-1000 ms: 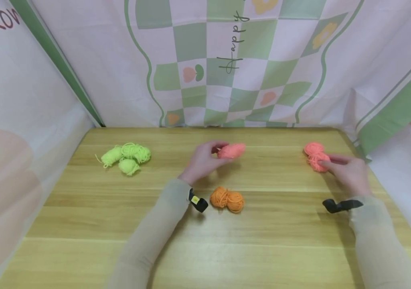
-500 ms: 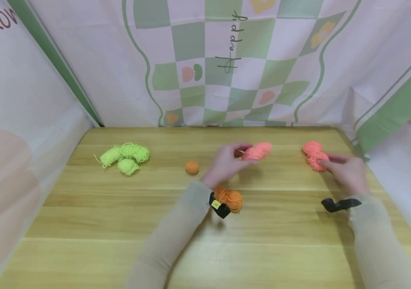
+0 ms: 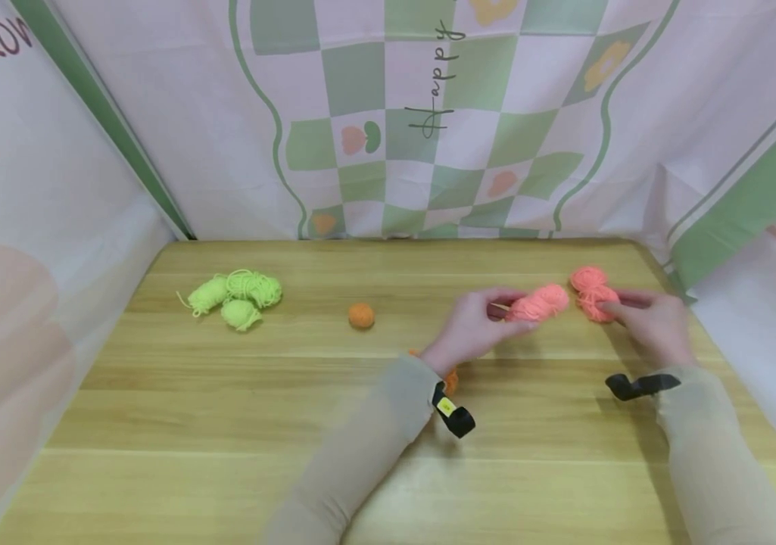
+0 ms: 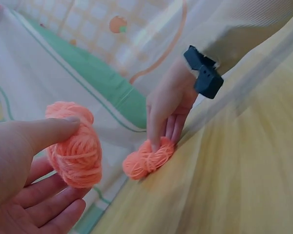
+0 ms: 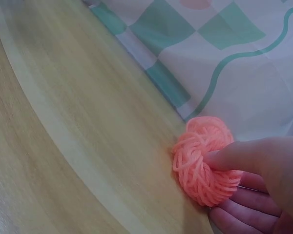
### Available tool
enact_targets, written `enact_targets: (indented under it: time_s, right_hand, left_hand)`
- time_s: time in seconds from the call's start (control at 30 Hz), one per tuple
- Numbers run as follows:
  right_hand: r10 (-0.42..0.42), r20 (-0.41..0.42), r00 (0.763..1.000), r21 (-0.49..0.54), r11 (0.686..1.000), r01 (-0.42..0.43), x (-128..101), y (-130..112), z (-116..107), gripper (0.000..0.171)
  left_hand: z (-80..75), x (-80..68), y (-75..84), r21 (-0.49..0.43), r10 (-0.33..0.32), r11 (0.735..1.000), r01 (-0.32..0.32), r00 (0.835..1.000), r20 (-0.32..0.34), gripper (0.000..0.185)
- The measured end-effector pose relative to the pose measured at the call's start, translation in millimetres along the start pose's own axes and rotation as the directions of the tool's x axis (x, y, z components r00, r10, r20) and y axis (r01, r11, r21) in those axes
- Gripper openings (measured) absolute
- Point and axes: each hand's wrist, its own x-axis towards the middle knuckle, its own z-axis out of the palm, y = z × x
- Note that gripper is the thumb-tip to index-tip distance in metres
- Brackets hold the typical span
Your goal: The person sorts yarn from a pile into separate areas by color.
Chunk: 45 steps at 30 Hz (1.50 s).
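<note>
My left hand (image 3: 472, 327) holds a salmon-pink ball of yarn (image 3: 543, 303) above the table, thumb on one side and fingers on the other, as the left wrist view shows. To its right, two more pink balls of yarn (image 3: 588, 278) lie touching near the table's far right corner. My right hand (image 3: 656, 325) grips the nearer pink ball (image 5: 205, 180) with thumb and fingers, low at the tabletop. Between the held ball and that pair a small gap shows in the head view.
Several lime-green balls of yarn (image 3: 251, 288) are grouped at the far left. One small orange ball (image 3: 361, 316) sits left of centre. More orange yarn (image 3: 452, 382) is mostly hidden under my left forearm. A patterned curtain (image 3: 428, 166) borders the wooden table (image 3: 190, 409).
My left hand has carried its pink ball rightward across the table towards the pink pair. The small orange ball has come into sight behind it. My right hand stays in place.
</note>
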Motion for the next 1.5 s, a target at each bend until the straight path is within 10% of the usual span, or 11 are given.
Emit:
enact_targets:
  time_s: [0.7, 1.1, 1.5]
  right_hand:
    - [-0.021, -0.026, 0.999, 0.025, 0.999, 0.022, -3, 3, -1, 0.068]
    - [-0.012, -0.024, 1.000, 0.043, 0.999, 0.013, -4, 0, 2, 0.070]
    - [-0.014, -0.048, 0.999, 0.020, 1.000, 0.015, -3, 1, 4, 0.068]
  left_hand:
    - [64.7, 21.0, -9.9, -0.054, -0.309, 0.951, 0.305, 0.946, -0.097, 0.045]
    - [61.3, 59.3, -5.2, -0.123, -0.352, 0.934, 0.334, 0.919, -0.179, 0.034]
    - [82.2, 59.4, -16.4, -0.113, -0.417, 0.909, 0.401, 0.871, -0.260, 0.034]
